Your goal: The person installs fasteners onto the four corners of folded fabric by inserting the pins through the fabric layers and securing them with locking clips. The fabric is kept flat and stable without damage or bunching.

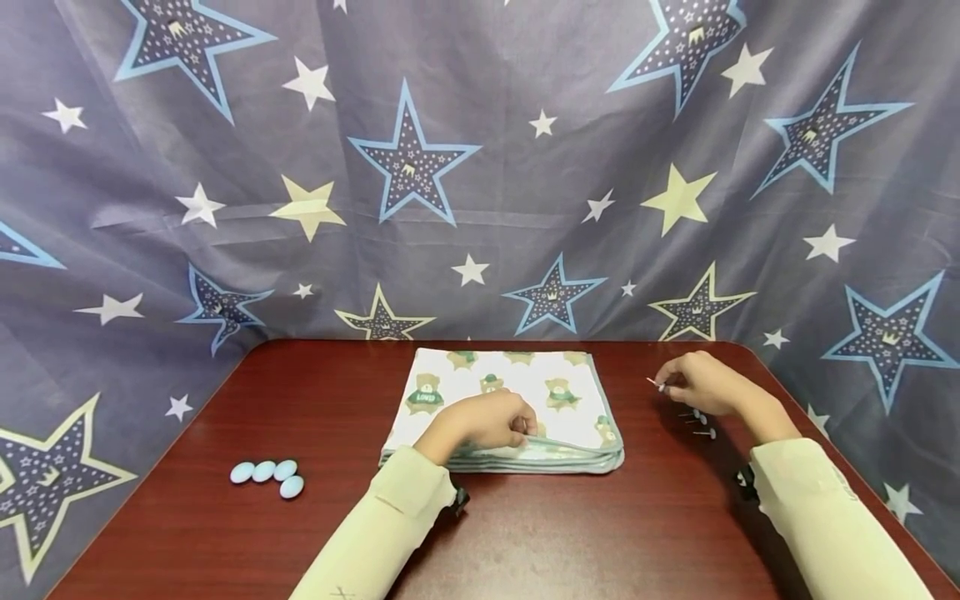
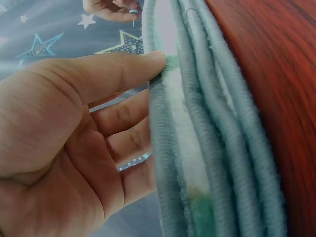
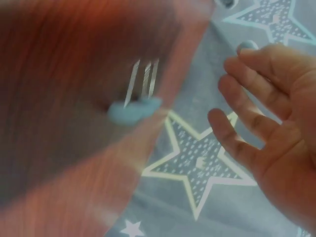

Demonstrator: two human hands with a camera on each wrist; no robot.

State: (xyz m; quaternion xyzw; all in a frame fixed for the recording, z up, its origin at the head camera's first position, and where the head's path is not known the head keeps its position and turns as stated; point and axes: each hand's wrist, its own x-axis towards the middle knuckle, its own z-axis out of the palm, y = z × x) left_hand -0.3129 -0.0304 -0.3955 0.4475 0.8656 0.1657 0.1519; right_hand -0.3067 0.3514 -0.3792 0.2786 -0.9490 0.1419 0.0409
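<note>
A folded white blanket (image 1: 570,421) with a teddy bear print and grey-green edging lies on the table. My left hand (image 1: 491,417) pinches the edge of its upper layer at the front, thumb (image 2: 133,66) on top and fingers beneath, as the left wrist view shows. To the right, my right hand (image 1: 705,383) is raised over the table, pinching a pin (image 1: 660,387) with a pale blue head (image 3: 248,45). Below that hand, a few more such pins (image 1: 703,433) lie on the table; they look blurred in the right wrist view.
Several pale blue oval caps (image 1: 263,472) lie together on the left of the reddish-brown table (image 1: 562,533). A grey curtain (image 1: 495,167) with a star print hangs behind and at both sides of the table.
</note>
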